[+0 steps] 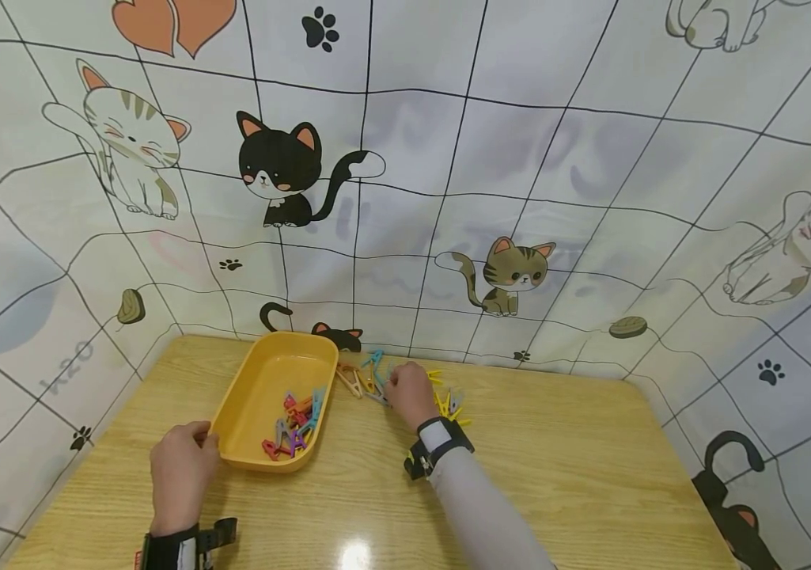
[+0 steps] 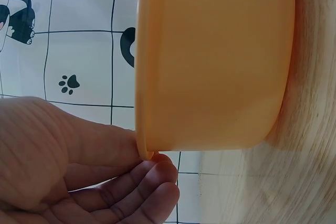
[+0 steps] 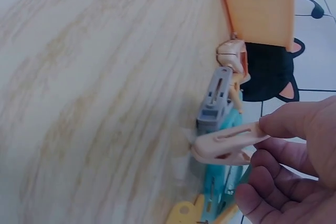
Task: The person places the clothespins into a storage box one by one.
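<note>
A yellow plastic basin (image 1: 237,412) stands on the table, with several clothespins (image 1: 298,412) in red, orange, blue, grey and purple lying inside it. My left hand (image 1: 180,475) pinches the basin's rim at its near left corner; in the left wrist view the thumb (image 2: 105,142) and fingertips meet on that lip. To the right of the basin, my right hand (image 1: 414,396) holds a pale pink clothespin (image 3: 226,142) between thumb and fingers. Close under it lie a grey clothespin (image 3: 214,103), teal clothespins (image 3: 211,195) and a yellow one (image 3: 184,214).
Several yellow clothespins (image 1: 444,405) lie just right of my right hand, a grey one among them. The wooden table (image 1: 555,459) ends at the back against a white sheet (image 1: 405,222) printed with cats and grid lines.
</note>
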The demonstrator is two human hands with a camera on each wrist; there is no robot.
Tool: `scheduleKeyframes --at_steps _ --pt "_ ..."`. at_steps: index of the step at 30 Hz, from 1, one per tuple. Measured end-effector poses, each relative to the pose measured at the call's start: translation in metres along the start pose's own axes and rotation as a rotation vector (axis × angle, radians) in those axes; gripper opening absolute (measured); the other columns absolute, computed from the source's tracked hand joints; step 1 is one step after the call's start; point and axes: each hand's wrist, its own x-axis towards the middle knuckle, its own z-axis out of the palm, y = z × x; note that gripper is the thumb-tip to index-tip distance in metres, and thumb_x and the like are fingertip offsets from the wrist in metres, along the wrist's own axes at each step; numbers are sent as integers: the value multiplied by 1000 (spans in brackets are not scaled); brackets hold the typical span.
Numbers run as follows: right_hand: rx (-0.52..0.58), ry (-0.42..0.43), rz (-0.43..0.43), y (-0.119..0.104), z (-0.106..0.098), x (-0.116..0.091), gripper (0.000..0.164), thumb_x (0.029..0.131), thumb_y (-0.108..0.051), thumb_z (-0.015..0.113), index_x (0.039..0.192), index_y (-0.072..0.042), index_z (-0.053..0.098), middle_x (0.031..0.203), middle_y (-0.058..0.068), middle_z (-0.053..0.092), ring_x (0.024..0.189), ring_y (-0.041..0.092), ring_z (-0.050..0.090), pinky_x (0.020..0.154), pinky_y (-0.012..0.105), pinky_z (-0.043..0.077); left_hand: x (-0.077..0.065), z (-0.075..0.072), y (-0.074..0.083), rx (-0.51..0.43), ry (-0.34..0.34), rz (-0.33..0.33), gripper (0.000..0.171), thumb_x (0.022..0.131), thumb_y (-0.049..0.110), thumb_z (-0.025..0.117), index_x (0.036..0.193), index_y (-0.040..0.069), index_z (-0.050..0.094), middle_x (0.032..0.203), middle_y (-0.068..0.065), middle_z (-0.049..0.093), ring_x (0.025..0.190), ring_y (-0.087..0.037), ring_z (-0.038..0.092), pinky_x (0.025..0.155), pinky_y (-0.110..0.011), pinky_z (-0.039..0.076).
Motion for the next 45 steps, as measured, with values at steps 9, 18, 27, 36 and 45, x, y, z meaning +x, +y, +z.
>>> scheduleKeyframes --at_steps 9,18,27,36,45 --pt "34 -13 40 0 -15 -6 19 92 -4 67 73 -4 71 79 6 60 69 16 49 62 29 41 -1 -1 1 0 -5 -5 26 90 -5 66 110 -21 69 93 -36 68 78 -43 67 60 -49 55" --pt "119 2 51 3 -25 -15 10 92 -7 69 89 -3 78 91 9 68 79 19 60 68 33 52 0 0 1 0 0 -4 26 90 -5 65 111 -21 68 93 -36 68 78 -44 67 60 -50 55" --pt "222 108 58 3 -25 -24 10 92 -9 72 88 -4 80 86 6 68 77 19 62 69 33 52 1 0 2 4 -11 -17 26 91 -4 66 111 -20 69 93 -35 68 78 -42 66 59 -45 53" --pt "309 167 98 -3 -24 -31 10 93 -14 75 89 -6 80 89 7 73 78 20 67 71 33 55 0 -1 2 1 5 2 25 90 -6 65 110 -21 68 92 -35 68 78 -43 66 61 -49 54" --pt "579 117 196 -24 -21 -39 18 94 -19 75 98 -3 81 96 12 74 78 13 62 66 31 50 0 -1 2 2 1 4 25 90 -5 65 110 -21 69 92 -36 67 77 -42 66 57 -45 53"
